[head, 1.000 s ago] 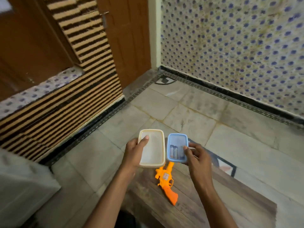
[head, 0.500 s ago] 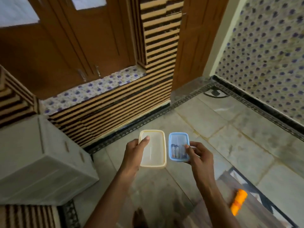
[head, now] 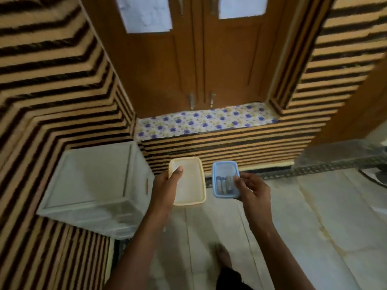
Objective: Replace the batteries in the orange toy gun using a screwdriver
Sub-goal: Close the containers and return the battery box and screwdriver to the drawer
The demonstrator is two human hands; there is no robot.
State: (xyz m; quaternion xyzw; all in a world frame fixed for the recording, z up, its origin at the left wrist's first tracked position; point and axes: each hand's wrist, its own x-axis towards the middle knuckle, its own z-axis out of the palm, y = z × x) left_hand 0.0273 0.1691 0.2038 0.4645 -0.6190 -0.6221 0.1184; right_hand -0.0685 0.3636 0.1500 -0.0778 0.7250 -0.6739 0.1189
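My left hand point(head: 165, 183) grips a cream plastic container point(head: 188, 181) by its left edge, thumb on the rim. It looks empty inside. My right hand point(head: 251, 187) holds a smaller blue container point(head: 225, 170) at its right side, thumb over the rim. A few batteries point(head: 224, 183) lie in the blue container. Both containers are carried in the air in front of me, side by side. The orange toy gun and the screwdriver are out of view.
A white plastic drawer unit point(head: 94, 185) stands on the floor at the left. Ahead is a ledge with a flowered cover point(head: 205, 120) under brown wooden cabinet doors point(head: 201, 59). Striped walls flank it. My foot point(head: 223, 256) shows on the tiled floor.
My view has swung left, away from the low table and the orange toy gun, toward the cabinet and ledge. Both hands keep the same grip on the two containers.
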